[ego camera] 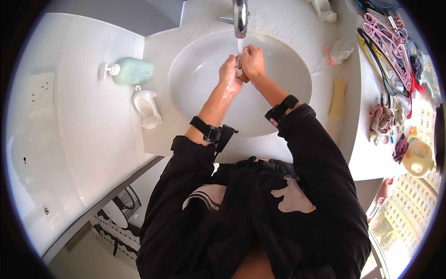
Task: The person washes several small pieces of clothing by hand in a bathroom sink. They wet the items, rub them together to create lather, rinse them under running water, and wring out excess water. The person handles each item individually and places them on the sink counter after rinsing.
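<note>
Water runs from a chrome faucet point(240, 19) into a white oval sink basin point(195, 87). Both hands are together under the stream, above the basin. My left hand point(230, 75) and my right hand point(253, 61) squeeze a small wet cloth point(239, 68) between them. The cloth looks greyish white, with a brownish part low down between the palms; most of it is hidden by the fingers. Both hands and the left forearm are wet, with a little foam on the left wrist.
Left of the basin lie a green pump bottle point(134, 71) and a white soap dish point(148, 108). On the right are a yellow strip point(337, 99), a clear plastic bag point(340, 52) and a white ceramic-looking object point(324, 10). Farther right, a ledge bears plastic hangers point(386, 52), crumpled cloths point(382, 122) and a yellow jug point(418, 158).
</note>
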`<action>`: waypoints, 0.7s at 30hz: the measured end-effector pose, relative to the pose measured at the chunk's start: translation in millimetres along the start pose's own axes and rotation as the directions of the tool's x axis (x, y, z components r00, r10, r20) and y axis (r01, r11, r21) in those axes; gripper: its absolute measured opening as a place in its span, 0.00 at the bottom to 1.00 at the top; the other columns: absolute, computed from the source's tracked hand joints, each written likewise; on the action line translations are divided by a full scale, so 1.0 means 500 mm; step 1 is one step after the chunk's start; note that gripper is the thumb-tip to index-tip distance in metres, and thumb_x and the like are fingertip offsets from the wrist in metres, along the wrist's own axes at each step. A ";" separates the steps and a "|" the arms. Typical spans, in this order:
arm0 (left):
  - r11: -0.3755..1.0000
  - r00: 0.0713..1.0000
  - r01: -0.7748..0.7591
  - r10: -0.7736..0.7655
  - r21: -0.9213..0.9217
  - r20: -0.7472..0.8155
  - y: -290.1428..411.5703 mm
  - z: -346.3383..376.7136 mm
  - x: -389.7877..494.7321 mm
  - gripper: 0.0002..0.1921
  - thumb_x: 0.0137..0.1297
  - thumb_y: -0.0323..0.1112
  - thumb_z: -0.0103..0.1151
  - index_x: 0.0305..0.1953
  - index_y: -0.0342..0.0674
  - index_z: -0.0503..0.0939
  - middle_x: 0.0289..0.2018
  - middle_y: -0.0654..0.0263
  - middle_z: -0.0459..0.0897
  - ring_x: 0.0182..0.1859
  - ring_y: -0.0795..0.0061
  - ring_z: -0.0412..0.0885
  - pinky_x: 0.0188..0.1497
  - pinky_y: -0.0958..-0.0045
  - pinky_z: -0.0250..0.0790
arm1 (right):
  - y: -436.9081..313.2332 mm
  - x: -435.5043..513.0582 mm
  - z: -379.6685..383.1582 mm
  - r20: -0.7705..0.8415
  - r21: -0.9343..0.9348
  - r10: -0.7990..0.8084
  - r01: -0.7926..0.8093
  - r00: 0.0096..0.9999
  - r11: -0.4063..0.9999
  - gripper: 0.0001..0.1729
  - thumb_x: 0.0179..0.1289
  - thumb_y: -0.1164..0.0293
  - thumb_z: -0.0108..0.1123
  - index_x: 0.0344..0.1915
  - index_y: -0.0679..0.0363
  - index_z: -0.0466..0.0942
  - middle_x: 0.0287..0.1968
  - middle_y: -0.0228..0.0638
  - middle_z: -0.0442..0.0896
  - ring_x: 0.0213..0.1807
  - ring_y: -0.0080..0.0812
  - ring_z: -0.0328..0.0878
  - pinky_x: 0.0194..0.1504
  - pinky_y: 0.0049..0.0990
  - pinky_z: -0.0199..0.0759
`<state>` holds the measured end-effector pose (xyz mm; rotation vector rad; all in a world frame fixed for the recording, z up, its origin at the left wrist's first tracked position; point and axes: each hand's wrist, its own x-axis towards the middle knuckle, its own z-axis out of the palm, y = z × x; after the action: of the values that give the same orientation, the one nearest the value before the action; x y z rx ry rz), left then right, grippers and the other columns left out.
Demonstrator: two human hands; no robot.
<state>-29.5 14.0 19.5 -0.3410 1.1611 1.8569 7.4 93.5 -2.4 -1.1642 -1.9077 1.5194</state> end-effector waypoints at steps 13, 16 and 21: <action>0.991 0.952 0.018 0.024 -0.134 0.305 0.031 0.004 -0.020 0.27 0.71 0.54 0.29 0.62 0.44 0.63 0.53 0.61 0.73 0.55 0.65 0.70 0.58 0.57 0.62 | -0.086 0.003 -0.070 0.420 0.766 0.069 -0.394 0.905 0.507 0.14 0.61 0.70 0.51 0.43 0.66 0.75 0.43 0.41 0.74 0.44 0.33 0.73 0.46 0.32 0.71; 0.963 0.942 0.055 0.037 -0.264 0.332 0.045 0.007 -0.027 0.38 0.67 0.66 0.17 0.61 0.43 0.64 0.55 0.60 0.72 0.57 0.62 0.69 0.60 0.53 0.61 | -0.094 -0.030 -0.092 0.250 -0.021 -0.483 0.503 0.839 0.864 0.18 0.64 0.58 0.54 0.52 0.51 0.73 0.53 0.37 0.73 0.61 0.39 0.65 0.63 0.47 0.53; 0.987 0.914 0.077 -0.012 -0.144 0.405 0.090 0.001 -0.016 0.41 0.66 0.68 0.14 0.59 0.38 0.65 0.57 0.57 0.70 0.60 0.55 0.68 0.61 0.49 0.61 | -0.093 -0.054 -0.148 0.454 -0.554 -0.773 0.820 0.443 0.145 0.24 0.60 0.52 0.55 0.57 0.34 0.67 0.63 0.25 0.65 0.68 0.31 0.56 0.68 0.52 0.39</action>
<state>-61.0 2.7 50.9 -0.0610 0.7212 1.8707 62.7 111.7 68.1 -0.0614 -2.5911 0.1243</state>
